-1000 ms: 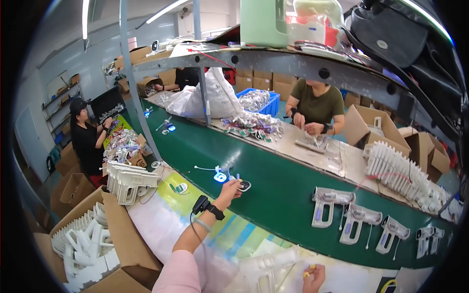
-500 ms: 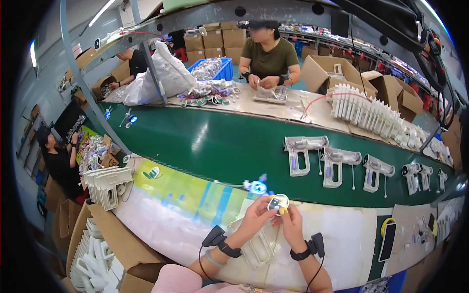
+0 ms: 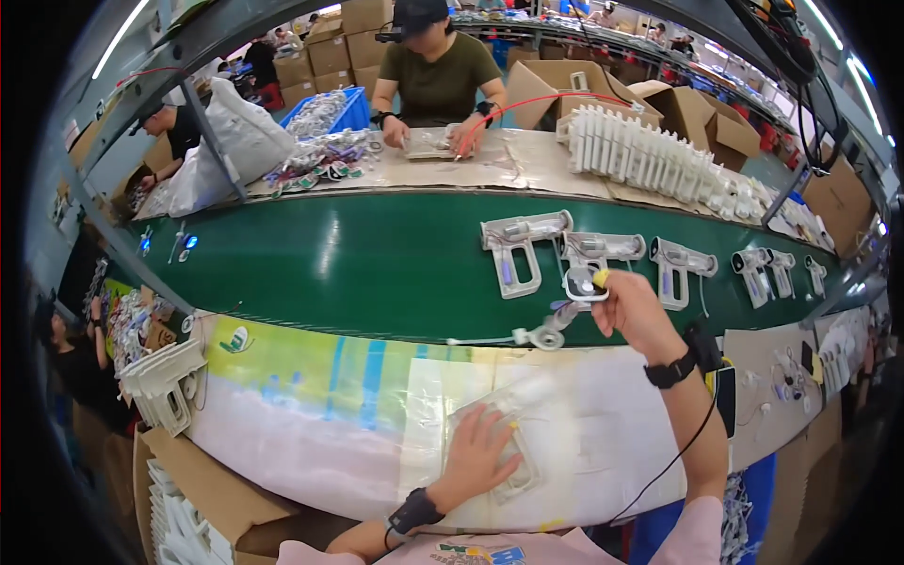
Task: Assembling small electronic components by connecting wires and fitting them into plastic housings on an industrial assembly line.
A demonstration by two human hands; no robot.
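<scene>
Out over the near edge of the green belt, my right hand point(image 3: 633, 309) pinches a small white-rimmed part point(image 3: 586, 296) with a dark middle. Something yellow covers a fingertip there. Just below it on the belt lies a translucent round piece point(image 3: 546, 336) with a white lead. My left hand point(image 3: 478, 456) rests with fingers spread over a pale gun-shaped plastic housing point(image 3: 516, 482) on the worktop; the hand hides part of it. Beyond my right hand, gun-shaped housings with wires inside, such as one at the left of the row point(image 3: 516, 273), lie on the belt.
Across the green belt point(image 3: 395, 273), a person point(image 3: 438, 80) works at a cardboard-covered bench beside a long row of white housings point(image 3: 640, 151). Near me at left stand stacked housings point(image 3: 165, 381) and an open carton point(image 3: 212, 480). A metal post point(image 3: 212, 141) rises at the left.
My hands have parted: the right carries the white-rimmed part forward and right over the belt, the left has dropped onto the housing. The blue glow at the belt's near edge is gone. The view shifted.
</scene>
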